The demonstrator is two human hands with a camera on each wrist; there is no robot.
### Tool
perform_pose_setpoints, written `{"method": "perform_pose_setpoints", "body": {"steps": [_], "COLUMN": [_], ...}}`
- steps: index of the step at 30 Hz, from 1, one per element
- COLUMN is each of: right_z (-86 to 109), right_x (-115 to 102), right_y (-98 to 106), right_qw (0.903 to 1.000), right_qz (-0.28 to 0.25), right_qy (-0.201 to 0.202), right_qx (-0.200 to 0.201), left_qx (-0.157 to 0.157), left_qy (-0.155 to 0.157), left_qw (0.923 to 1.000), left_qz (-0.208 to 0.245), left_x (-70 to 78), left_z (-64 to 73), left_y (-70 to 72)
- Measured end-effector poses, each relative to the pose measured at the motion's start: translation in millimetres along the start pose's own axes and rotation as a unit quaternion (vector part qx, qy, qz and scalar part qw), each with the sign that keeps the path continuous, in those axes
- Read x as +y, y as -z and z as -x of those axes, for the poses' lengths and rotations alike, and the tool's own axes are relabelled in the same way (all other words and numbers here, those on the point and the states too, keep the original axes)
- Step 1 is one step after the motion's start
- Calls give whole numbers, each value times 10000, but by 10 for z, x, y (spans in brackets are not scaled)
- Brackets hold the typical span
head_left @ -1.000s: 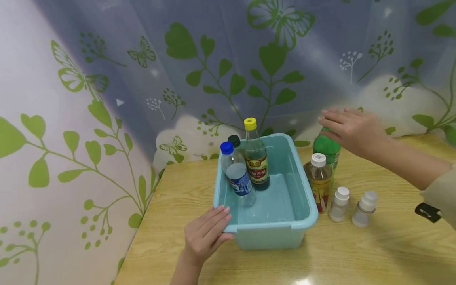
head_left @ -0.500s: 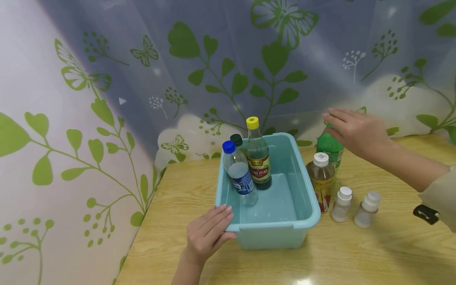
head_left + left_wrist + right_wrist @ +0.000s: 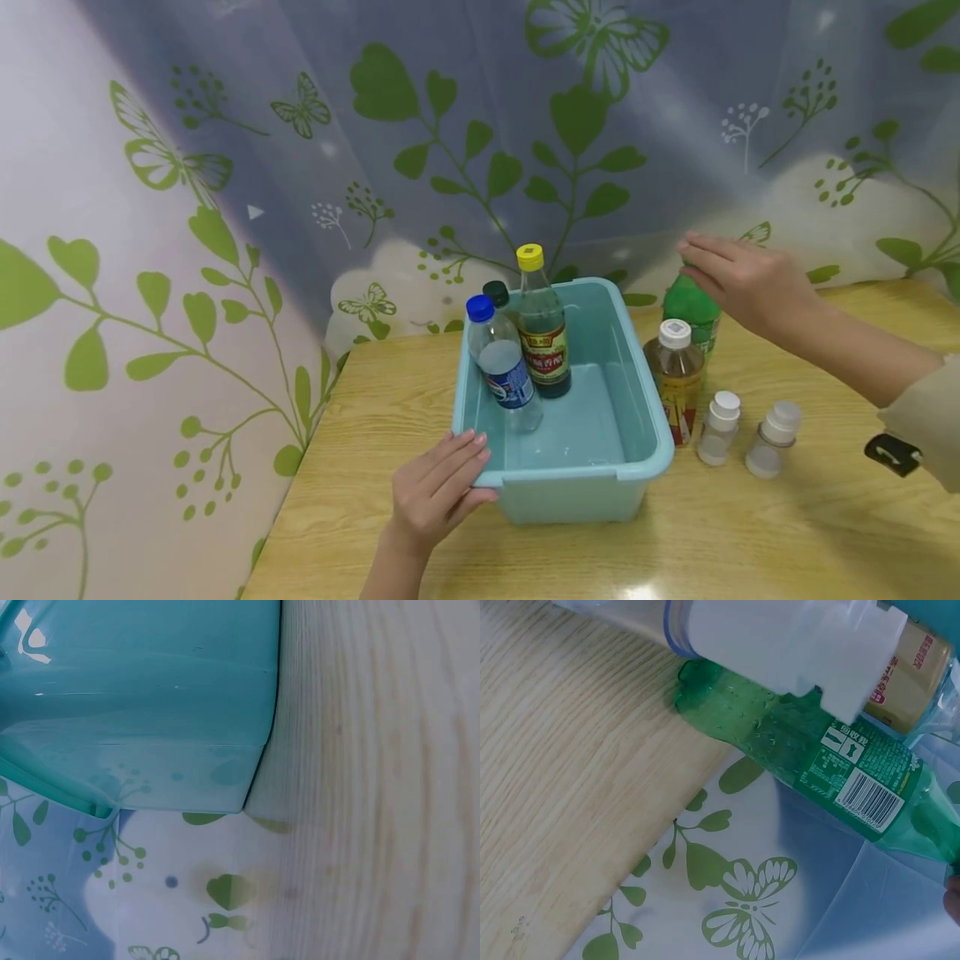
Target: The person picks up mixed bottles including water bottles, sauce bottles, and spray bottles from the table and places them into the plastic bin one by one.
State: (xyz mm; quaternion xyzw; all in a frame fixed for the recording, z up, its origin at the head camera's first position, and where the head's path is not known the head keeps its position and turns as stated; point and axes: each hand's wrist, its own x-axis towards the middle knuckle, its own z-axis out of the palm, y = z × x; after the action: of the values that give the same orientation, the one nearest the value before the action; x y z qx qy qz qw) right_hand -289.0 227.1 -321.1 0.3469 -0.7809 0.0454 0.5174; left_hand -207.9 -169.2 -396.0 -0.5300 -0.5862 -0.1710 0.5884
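Note:
A light blue plastic tub (image 3: 658, 433) stands on the table. My left hand (image 3: 435, 492) grips its near left corner, fingers over the rim and thumb against the outer front. Inside, a blue-capped clear Pepsi bottle (image 3: 510, 383) leans left, beside a yellow-capped vinegar bottle (image 3: 546, 350) and a dark-capped bottle (image 3: 497, 292), mostly hidden. Right of the tub, my right hand (image 3: 757, 279) holds the top of a green soda bottle (image 3: 686, 302), its cap covered by the fingers. In the right wrist view, a fingertip (image 3: 952, 900) lies by the neck of that bottle.
Close against the tub's right side stands a brown drink bottle (image 3: 677, 383) with a white cap. Nearer the front are two small clear bottles, one white-capped bottle (image 3: 718, 429) and another small bottle (image 3: 772, 440). A patterned curtain (image 3: 450, 150) rises behind the table (image 3: 360, 400).
The right hand's fingers have drawn together and bent down a little over the top of the green soda bottle. My left hand keeps its place on the tub.

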Motion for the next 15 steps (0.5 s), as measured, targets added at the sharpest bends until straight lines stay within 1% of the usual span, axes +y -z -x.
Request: {"method": "perform_pose_setpoints", "body": {"steps": [5,9,12,15], "right_z": [-18,-42,-67,-90], "right_x": [-5,10,37,67], "right_y": [13,9,23,49], "right_qw": [9997,9982,9974,9972], "right_qz": [-66,-199,-162,-126], "right_qy": [177,248,331,325], "right_qx": [184,516,620,665], "left_qx": [-15,-30,-31,-19], "left_qy": [23,30,26,26], "left_qw": [10000,10000,10000,10000], "left_qz": [6,7,2,-8], "left_x": [-2,-3,-3,-4], "left_z": [6,4,3,4], "left_y": [-2,-3,-3,-5]}}
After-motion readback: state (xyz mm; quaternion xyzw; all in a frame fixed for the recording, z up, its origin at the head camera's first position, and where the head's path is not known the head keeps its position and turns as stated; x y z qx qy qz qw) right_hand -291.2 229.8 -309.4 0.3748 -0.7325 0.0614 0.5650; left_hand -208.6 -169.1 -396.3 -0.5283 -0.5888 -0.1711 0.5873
